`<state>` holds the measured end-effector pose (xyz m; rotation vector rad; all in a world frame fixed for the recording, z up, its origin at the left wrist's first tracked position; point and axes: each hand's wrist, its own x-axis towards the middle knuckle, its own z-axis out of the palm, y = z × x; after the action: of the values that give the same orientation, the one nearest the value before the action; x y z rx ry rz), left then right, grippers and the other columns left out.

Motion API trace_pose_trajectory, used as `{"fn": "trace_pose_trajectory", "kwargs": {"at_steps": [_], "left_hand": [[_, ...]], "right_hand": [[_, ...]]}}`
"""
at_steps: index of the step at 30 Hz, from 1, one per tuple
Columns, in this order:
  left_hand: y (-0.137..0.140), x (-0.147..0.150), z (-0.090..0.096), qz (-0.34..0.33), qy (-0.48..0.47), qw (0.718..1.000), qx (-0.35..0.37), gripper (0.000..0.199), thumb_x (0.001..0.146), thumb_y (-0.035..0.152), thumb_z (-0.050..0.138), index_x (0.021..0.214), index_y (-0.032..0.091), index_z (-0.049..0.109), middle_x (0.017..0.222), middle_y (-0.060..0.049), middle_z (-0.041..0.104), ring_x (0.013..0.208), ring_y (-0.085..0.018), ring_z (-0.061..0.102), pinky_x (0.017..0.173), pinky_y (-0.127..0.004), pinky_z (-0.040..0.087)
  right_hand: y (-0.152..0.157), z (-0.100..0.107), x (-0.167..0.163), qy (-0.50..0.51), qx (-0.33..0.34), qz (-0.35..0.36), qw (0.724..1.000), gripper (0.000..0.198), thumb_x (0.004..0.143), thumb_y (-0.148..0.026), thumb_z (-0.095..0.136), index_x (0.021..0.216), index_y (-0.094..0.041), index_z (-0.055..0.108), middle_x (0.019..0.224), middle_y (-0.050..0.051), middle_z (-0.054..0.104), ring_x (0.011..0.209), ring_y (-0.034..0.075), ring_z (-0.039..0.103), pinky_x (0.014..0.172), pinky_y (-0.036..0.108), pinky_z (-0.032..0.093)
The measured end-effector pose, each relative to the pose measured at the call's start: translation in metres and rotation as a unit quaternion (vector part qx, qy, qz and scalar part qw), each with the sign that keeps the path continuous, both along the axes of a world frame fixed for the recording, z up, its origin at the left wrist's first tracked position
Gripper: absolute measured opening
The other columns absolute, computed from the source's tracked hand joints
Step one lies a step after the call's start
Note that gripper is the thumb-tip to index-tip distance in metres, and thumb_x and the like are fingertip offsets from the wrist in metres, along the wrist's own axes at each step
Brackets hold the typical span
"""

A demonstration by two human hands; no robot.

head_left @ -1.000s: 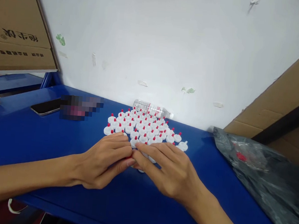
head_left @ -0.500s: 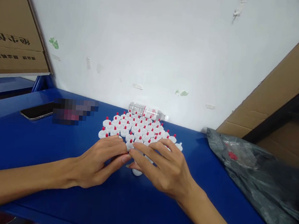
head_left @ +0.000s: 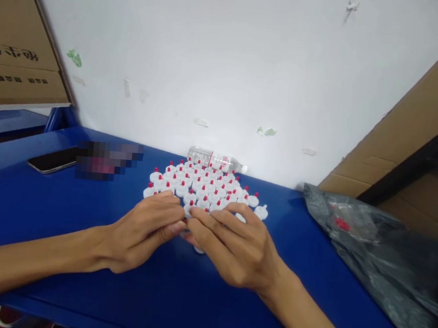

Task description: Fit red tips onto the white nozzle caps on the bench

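Note:
In the middle of the table, my left hand is closed, its thumb pressed against the curled fingers. My right hand meets it from the other side, fingers bent inward and fingertips close to the left ones. Whatever the fingertips pinch is hidden. Right behind them, a white round cap with a red tip partly shows. Many similar red-tipped white caps stand upright in a cluster. A white piece shows partly below my right hand. At the cluster's right side, one white cap has no red tip.
A clear plastic bottle lies against the wall behind the caps. On the left are a phone and a blurred-out item. A grey plastic bag with a clear bag of red pieces lies right, beside cardboard.
The view has shifted slightly. My hands stay together in front of the caps, with the right fingers a little more drawn in; the white piece below them shows less.

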<state>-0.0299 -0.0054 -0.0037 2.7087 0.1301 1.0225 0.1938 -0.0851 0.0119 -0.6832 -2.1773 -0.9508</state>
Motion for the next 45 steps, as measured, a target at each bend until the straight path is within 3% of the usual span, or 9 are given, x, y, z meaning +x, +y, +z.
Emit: {"fn": "trace_pose_trajectory", "kwargs": {"at_steps": [3,9,13,19,24,29,33,38,45], "left_hand": [[0.003,-0.006,-0.001,0.056,-0.008,0.994,-0.097,0.036,0.109,0.016,0.03,0.074,0.02,0.038,0.065,0.004,0.041,0.059,-0.013,0.04,0.06,-0.029,0.035],[0.003,-0.003,-0.003,0.051,0.039,0.998,-0.015,0.019,0.101,0.014,0.045,0.084,0.019,0.05,0.076,0.0,0.054,0.07,-0.015,0.046,0.069,-0.03,0.04],[0.003,0.001,-0.005,0.06,0.065,0.996,0.0,0.013,0.097,0.012,0.05,0.092,0.018,0.06,0.084,-0.004,0.06,0.079,-0.017,0.05,0.074,-0.031,0.043],[0.006,0.0,-0.008,0.077,0.098,0.992,0.007,0.016,0.098,0.013,0.051,0.088,0.017,0.063,0.084,-0.004,0.059,0.08,-0.018,0.05,0.075,-0.032,0.043],[0.008,0.0,-0.009,0.078,0.11,0.991,0.002,0.015,0.097,0.014,0.053,0.088,0.017,0.065,0.085,-0.004,0.06,0.081,-0.019,0.051,0.075,-0.032,0.044],[0.009,0.0,-0.011,0.073,0.119,0.99,-0.002,0.013,0.096,0.015,0.055,0.091,0.018,0.066,0.089,-0.005,0.062,0.084,-0.019,0.054,0.076,-0.031,0.045],[0.01,-0.001,-0.011,0.078,0.123,0.989,0.003,0.012,0.096,0.014,0.056,0.094,0.019,0.067,0.091,-0.005,0.062,0.085,-0.019,0.053,0.078,-0.032,0.045],[0.012,-0.001,-0.013,0.082,0.141,0.987,0.0,0.011,0.098,0.016,0.056,0.097,0.02,0.067,0.093,-0.004,0.062,0.087,-0.019,0.052,0.08,-0.033,0.043],[0.015,-0.001,-0.017,0.088,0.152,0.984,0.002,0.011,0.1,0.019,0.056,0.103,0.02,0.066,0.098,-0.005,0.062,0.09,-0.02,0.052,0.085,-0.035,0.042]], "right_hand": [[0.001,0.006,0.022,0.005,-0.01,-0.051,0.999,0.013,0.098,-0.014,0.067,0.111,-0.014,0.071,0.116,0.007,0.08,0.085,0.014,0.072,0.081,0.035,0.049],[0.008,0.011,0.06,0.168,-0.115,-0.151,0.967,0.007,0.098,-0.025,0.068,0.105,-0.022,0.068,0.106,0.005,0.08,0.097,0.021,0.072,0.089,0.038,0.049],[0.012,0.009,0.062,0.151,-0.19,-0.179,0.953,0.008,0.098,-0.028,0.065,0.097,-0.021,0.067,0.113,0.01,0.073,0.102,0.025,0.067,0.087,0.041,0.05],[0.006,0.012,0.058,0.075,-0.35,-0.234,0.904,0.018,0.101,-0.032,0.058,0.09,-0.021,0.067,0.08,0.001,0.069,0.074,0.019,0.061,0.075,0.035,0.043],[0.001,0.019,0.058,0.054,-0.428,-0.259,0.864,0.021,0.099,-0.035,0.057,0.087,-0.023,0.07,0.074,0.0,0.072,0.068,0.018,0.064,0.065,0.032,0.038],[0.005,0.018,0.064,0.075,-0.349,-0.346,0.868,0.041,0.105,-0.046,0.043,0.087,-0.024,0.073,0.073,0.003,0.073,0.063,0.02,0.066,0.057,0.033,0.032],[0.009,0.014,0.071,0.088,-0.331,-0.41,0.845,0.032,0.101,-0.048,0.054,0.095,-0.025,0.076,0.081,0.003,0.077,0.067,0.022,0.069,0.056,0.032,0.032],[0.012,0.009,0.072,0.059,-0.402,-0.386,0.828,0.017,0.095,-0.039,0.068,0.087,-0.026,0.076,0.085,0.001,0.078,0.074,0.022,0.071,0.059,0.031,0.036],[0.011,0.006,0.07,0.137,-0.342,-0.298,0.88,0.014,0.102,-0.034,0.055,0.104,-0.023,0.063,0.098,0.004,0.076,0.079,0.02,0.072,0.06,0.03,0.046]]}}
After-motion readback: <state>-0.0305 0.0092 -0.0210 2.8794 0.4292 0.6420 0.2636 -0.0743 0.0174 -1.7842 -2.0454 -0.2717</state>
